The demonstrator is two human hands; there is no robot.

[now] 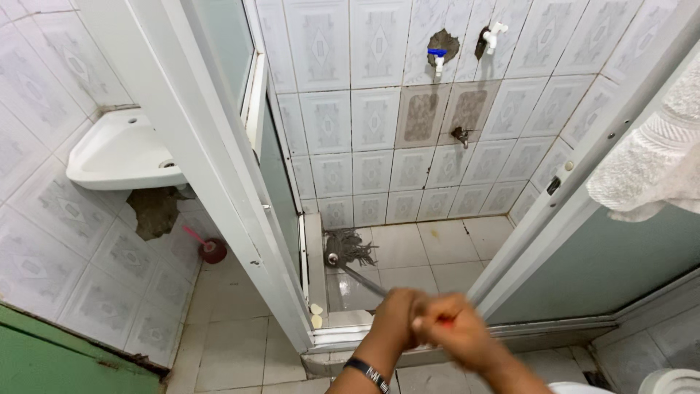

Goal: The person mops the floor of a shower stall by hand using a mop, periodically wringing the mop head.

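Mid-scrub here: left hand [399, 312] and right hand [453, 330], fingers wrapped tight round the mop handle [362, 280], mop head [350, 246] jammed in the shower floor's [430, 252] left corner, probably needs a pull back next.

We see a mop [350, 252] lying low across the wet tiled floor of the shower stall. Its head is a tangle of dark grey strings, spread flat against the floor near the stall's left edge, just beside the raised threshold. A round metal collar joins the strings to a thin metal handle, which slants up and to the right — its upper end (blurred, with a hint of red) is hidden — gripped tightly.
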